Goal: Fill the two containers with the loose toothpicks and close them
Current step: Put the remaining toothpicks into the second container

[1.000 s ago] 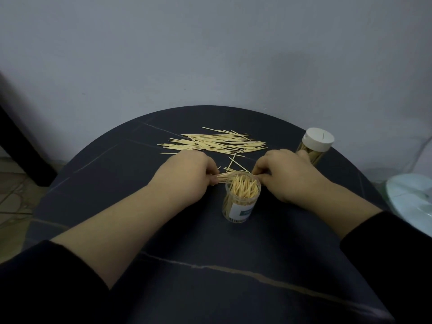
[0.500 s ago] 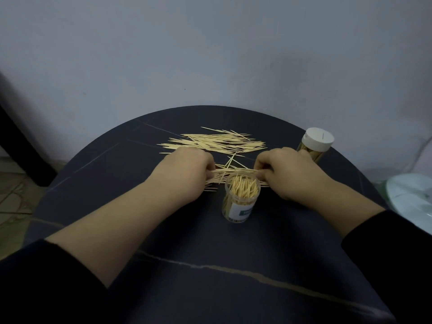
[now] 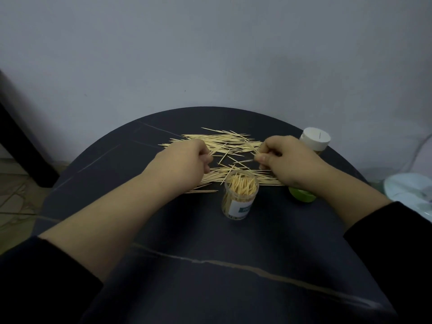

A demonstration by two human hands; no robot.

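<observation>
Pinching loose toothpicks point(image 3: 233, 141) in my right hand point(image 3: 287, 160), with my left hand point(image 3: 184, 162) curled on a few more, I am gathering. Nearest me on the table point(image 3: 210, 265), the open container point(image 3: 240, 199) stands upright and nearly full, its green lid point(image 3: 302, 195) beside it. Next, I judge: square the bundle and drop it in. At the far right edge, the capped container point(image 3: 315, 140) looks finished.

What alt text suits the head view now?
The left hand and right hand pinch loose toothpicks on a dark round table, just behind an open jar packed with more. A green lid lies by the right wrist; a white-capped jar stands far right.
</observation>
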